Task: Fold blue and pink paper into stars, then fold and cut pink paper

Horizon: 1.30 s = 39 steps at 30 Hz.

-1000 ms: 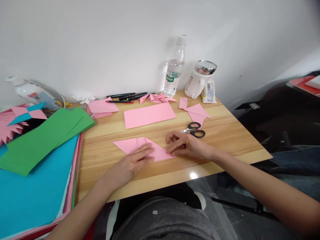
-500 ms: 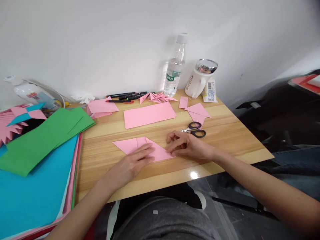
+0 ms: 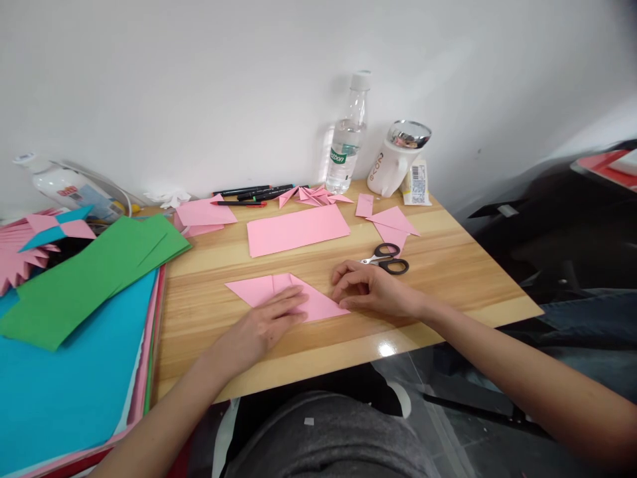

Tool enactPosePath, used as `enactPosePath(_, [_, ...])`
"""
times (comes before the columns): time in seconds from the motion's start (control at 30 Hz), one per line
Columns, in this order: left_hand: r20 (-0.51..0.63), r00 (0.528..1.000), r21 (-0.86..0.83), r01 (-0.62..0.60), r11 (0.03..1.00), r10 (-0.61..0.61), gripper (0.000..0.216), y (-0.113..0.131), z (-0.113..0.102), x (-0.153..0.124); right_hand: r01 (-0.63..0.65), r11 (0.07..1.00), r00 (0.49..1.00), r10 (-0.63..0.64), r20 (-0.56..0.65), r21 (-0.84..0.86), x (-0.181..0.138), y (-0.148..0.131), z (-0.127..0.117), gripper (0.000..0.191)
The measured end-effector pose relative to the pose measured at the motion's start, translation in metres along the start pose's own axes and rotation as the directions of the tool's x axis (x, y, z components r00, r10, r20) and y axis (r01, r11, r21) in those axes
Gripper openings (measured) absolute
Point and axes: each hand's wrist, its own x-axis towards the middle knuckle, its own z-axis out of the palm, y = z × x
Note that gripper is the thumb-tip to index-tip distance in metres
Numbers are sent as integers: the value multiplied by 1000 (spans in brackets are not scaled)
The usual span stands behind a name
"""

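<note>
A folded pink paper (image 3: pixel 318 302) lies on the wooden table, pointed at its left and right ends, with a small raised fold along its upper edge. Across its middle rests my left hand (image 3: pixel 263 322), fingers stretched out flat and pressing it down. At the right-hand tip, my right hand (image 3: pixel 373 285) is curled, with thumb and fingertips closed on the paper's edge; part of that tip is hidden. Just beyond this hand are scissors (image 3: pixel 393 264) with black handles. A pink paper strip (image 3: pixel 298 230) lies farther back.
Pink scraps (image 3: pixel 395 222) lie at the right, near a water bottle (image 3: pixel 344 143) and a white mug (image 3: pixel 391 162). Pens (image 3: pixel 241 202) and a folded pink piece (image 3: pixel 316 195) line the wall. Green paper (image 3: pixel 89 279) covers blue sheets (image 3: pixel 64 398) on the left.
The right thumb and fingers have shifted very slightly at the paper's right tip. My left hand stays flat in the same place, and the camera view has tilted a little.
</note>
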Motion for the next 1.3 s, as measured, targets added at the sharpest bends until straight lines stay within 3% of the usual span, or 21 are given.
enactPosePath(0.23, [12,999,-12,45,999,-44,28,4,-3,3,8,1000,1000,-8,-21,-31,1,-1,2,10])
enactPosePath(0.47, [-9,997,53,-77,996,77,28,2,-2,2,21,997,1000,-22,-7,-76,-1,0,2,7])
enactPosePath(0.77, [-17,992,105,-126,986,129,27,-1,-1,1,53,995,999,-51,19,-89,-2,4,2,8])
enactPosePath(1.3, [24,993,180,-121,976,119,28,0,-2,1,34,997,999,-32,22,-74,-2,4,1,8])
